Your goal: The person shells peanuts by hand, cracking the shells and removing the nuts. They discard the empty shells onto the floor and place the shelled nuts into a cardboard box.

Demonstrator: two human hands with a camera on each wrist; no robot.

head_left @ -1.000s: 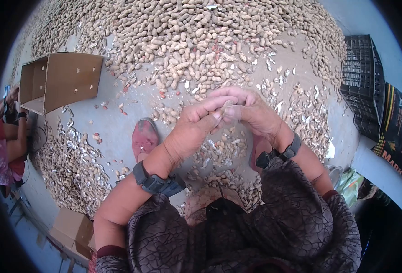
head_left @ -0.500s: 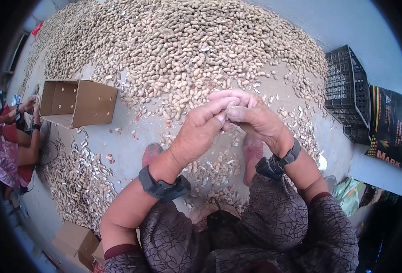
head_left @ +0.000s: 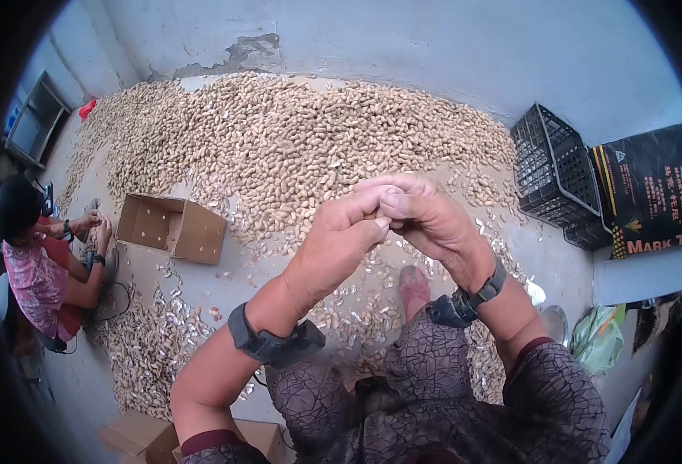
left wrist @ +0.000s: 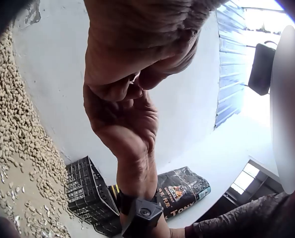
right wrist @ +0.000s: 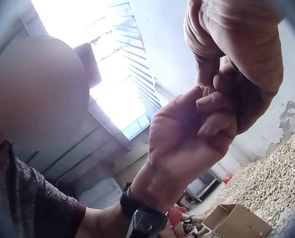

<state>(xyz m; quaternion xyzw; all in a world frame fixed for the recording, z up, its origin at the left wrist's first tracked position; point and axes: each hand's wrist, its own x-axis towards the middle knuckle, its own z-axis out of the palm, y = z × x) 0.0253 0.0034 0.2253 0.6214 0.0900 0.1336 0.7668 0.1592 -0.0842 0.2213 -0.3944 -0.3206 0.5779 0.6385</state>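
Note:
Both hands meet above the floor in the head view, fingertips together. The left hand (head_left: 329,247) pinches a small peanut piece with thumb and curled fingers; the right hand (head_left: 445,224) grips it from the other side. Fingers cover most of this peanut (right wrist: 205,89), which shows only as a small pale edge in the right wrist view. Beyond the hands lies a wide heap of unshelled peanuts (head_left: 302,147). Loose peanuts and broken shells (head_left: 356,305) are scattered below, around the person's foot.
An open cardboard box (head_left: 200,232) lies left of the hands, near a seated person (head_left: 43,278). Shell litter (head_left: 151,340) spreads on the left floor. Black crates (head_left: 553,166), a printed black sack (head_left: 646,189) and a green bag (head_left: 597,340) are at the right.
The head view has tilted up, showing more wall and the seated person. The hands stay together; the peanut between the fingertips, plainer earlier, is now mostly covered.

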